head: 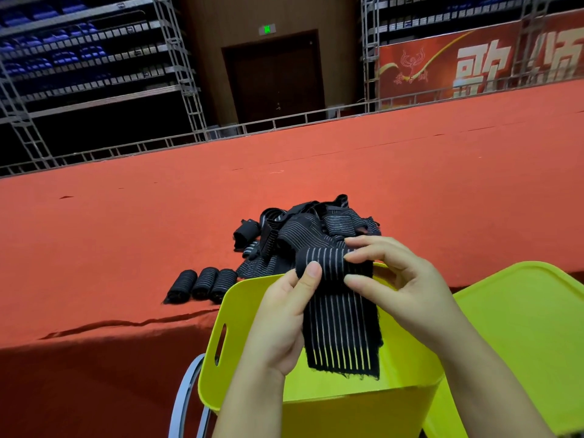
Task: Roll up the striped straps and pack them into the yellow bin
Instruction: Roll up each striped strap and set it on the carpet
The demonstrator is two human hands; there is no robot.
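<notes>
Large pale Chinese characters run across a red banner point(480, 63) at two o'clock in the view; the first reads 歌, the second is cut by the right edge and by a truss upright, so it cannot be read for certain. A small emblem sits left of them, its tiny script illegible. Above the dark door point(275, 80) at twelve o'clock a green exit sign point(267, 29) glows, its marking too small to make out.

The yellow bin point(249, 298) at six o'clock is cut off by the bottom edge, and its inside is largely hidden behind the hands and strap. A second yellow piece point(521, 327) at four o'clock runs out of the view on the right; whether it is a lid or another bin cannot be told. A grey curved bar point(185, 396) shows at seven o'clock, mostly hidden.

The left hand point(278, 324) pinches the striped strap point(341, 324) at its left edge, thumb on the front, the other fingers hidden behind the cloth. The right hand point(401, 286) pinches the rolled top of the strap between curled fingertips and thumb. The strap hangs over the bin's mouth, its loose end frayed.

Three rolled straps point(202, 284) lie side by side on the red carpeted stage point(126, 232) at nine o'clock of the hands, and a tangled pile of unrolled straps point(303, 229) lies just behind them at twelve o'clock.
</notes>
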